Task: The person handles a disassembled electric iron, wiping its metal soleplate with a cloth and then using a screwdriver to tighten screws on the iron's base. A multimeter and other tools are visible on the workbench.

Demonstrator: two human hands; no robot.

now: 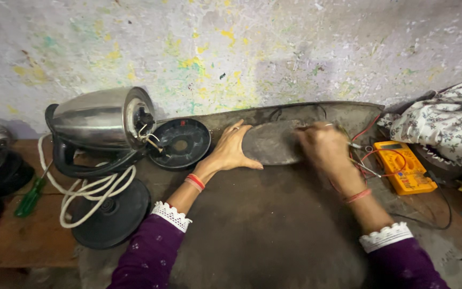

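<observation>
My left hand (232, 149) lies flat with fingers spread on the left end of a dark grey oval plate (271, 143), which rests on a dark mat. At the plate's right end, my right hand (327, 151) is blurred and closed around thin wire-like leads. Red and black leads run from it toward a yellow multimeter (405, 167) on the right. A steel electric kettle (105, 120) lies on its side at the left, its bottom opened and wires showing. Its round black bottom cover (182, 143) sits beside my left hand.
A round black kettle base (114, 214) with a coiled white cord (89, 192) lies at the left. A green-handled screwdriver (30, 197) rests on the wooden bench. Floral cloth (445, 126) is piled at the right. A paint-stained wall stands behind.
</observation>
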